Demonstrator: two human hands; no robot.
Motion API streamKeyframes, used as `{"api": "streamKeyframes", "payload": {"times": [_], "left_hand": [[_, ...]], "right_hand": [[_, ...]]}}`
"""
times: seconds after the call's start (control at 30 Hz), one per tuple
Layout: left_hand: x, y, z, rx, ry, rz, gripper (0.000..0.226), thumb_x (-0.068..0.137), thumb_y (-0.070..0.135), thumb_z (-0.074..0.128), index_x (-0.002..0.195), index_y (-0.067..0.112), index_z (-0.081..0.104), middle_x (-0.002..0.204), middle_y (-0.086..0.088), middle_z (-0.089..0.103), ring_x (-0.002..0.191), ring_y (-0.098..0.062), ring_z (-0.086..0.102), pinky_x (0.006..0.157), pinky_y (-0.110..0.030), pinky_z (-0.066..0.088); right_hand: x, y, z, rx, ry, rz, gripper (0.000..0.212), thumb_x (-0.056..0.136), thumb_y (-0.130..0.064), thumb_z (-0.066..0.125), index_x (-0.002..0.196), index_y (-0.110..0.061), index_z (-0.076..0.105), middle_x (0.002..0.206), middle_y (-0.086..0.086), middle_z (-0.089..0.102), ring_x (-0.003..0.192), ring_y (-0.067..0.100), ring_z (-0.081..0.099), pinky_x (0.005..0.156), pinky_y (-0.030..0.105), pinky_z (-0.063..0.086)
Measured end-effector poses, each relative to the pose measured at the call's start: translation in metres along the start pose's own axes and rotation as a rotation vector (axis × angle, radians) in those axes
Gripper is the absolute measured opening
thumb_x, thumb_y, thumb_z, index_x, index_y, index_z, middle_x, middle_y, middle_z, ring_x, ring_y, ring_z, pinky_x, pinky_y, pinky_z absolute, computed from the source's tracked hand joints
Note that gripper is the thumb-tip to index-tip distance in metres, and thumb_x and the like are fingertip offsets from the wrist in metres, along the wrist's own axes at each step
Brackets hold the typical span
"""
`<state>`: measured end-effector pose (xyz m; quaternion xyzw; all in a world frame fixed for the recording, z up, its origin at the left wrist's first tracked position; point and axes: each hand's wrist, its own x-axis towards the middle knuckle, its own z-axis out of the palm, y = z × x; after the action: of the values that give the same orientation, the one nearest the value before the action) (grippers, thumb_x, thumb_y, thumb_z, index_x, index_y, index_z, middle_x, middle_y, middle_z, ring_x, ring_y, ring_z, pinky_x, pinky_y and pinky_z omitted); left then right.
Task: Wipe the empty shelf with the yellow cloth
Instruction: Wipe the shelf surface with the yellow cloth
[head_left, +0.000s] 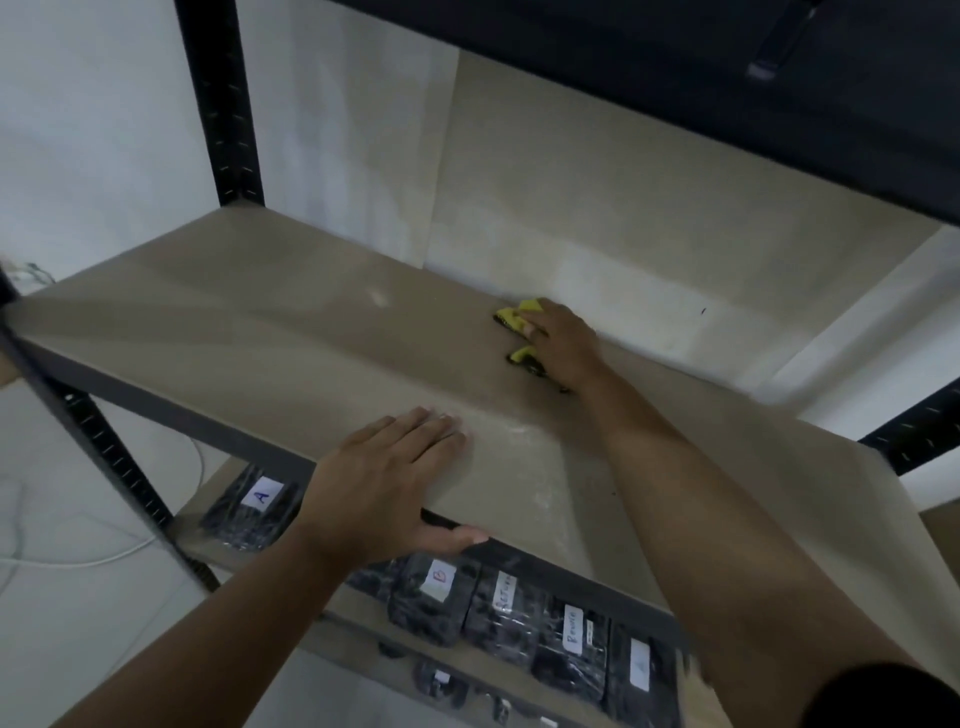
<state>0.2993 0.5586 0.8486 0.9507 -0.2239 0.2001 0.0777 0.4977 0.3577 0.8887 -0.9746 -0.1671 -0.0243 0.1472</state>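
The empty beige shelf runs across the view between black metal uprights. My right hand reaches to the back of the shelf near the wall and presses the crumpled yellow cloth flat onto the board; the cloth pokes out past my fingers and under my palm. My left hand rests flat on the shelf's front edge, fingers straight on the board and thumb hooked over the dark front rail.
A dark shelf overhangs close above. Below, a lower shelf holds several black wrapped packs with white labels. Black slotted uprights stand at the back left and front left. White cables lie on the floor at left.
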Motion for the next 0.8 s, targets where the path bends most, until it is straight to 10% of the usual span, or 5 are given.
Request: {"api": "streamKeyframes", "payload": {"times": [0.3,0.47,0.67,0.8], "left_hand": [[-0.001,0.001,-0.011,-0.081,-0.052,0.019,0.085,0.074,0.08,0.043,0.121,0.011,0.061,0.123,-0.006,0.063,0.114,-0.024,0.059,0.097,-0.036,0.045],[0.001,-0.021,-0.032,-0.117,-0.177,0.082,0.08,0.082,0.076,0.025,0.139,0.021,0.037,0.143,-0.002,0.046,0.13,-0.019,0.045,0.108,-0.039,0.022],[0.002,-0.068,-0.032,-0.08,-0.329,0.092,0.103,0.068,0.087,0.013,0.149,0.025,0.01,0.158,0.004,0.009,0.145,-0.013,0.007,0.109,-0.025,-0.009],[0.006,-0.066,-0.03,-0.106,-0.341,0.143,0.102,0.069,0.085,0.012,0.149,0.022,0.011,0.158,0.001,0.014,0.144,-0.015,0.008,0.112,-0.027,-0.005]], "right_hand": [[-0.119,-0.03,-0.024,0.647,-0.202,-0.018,0.026,0.091,-0.013,0.054,0.099,-0.03,0.071,0.114,-0.016,0.062,0.11,0.002,0.056,0.095,0.017,0.039],[-0.124,0.016,-0.078,0.799,0.246,0.454,0.024,0.094,-0.014,0.048,0.094,-0.026,0.07,0.045,-0.011,0.057,0.04,0.004,0.047,0.041,0.014,0.035],[-0.134,0.093,-0.049,-0.101,0.037,0.678,0.052,0.09,-0.048,0.032,0.137,-0.027,0.039,0.142,0.012,0.041,0.126,0.033,0.041,0.103,0.044,0.038],[-0.12,0.044,-0.026,-0.228,-0.063,0.42,0.058,0.088,-0.05,0.043,0.142,-0.035,0.03,0.153,0.003,0.027,0.14,0.028,0.024,0.115,0.046,0.023]]}}
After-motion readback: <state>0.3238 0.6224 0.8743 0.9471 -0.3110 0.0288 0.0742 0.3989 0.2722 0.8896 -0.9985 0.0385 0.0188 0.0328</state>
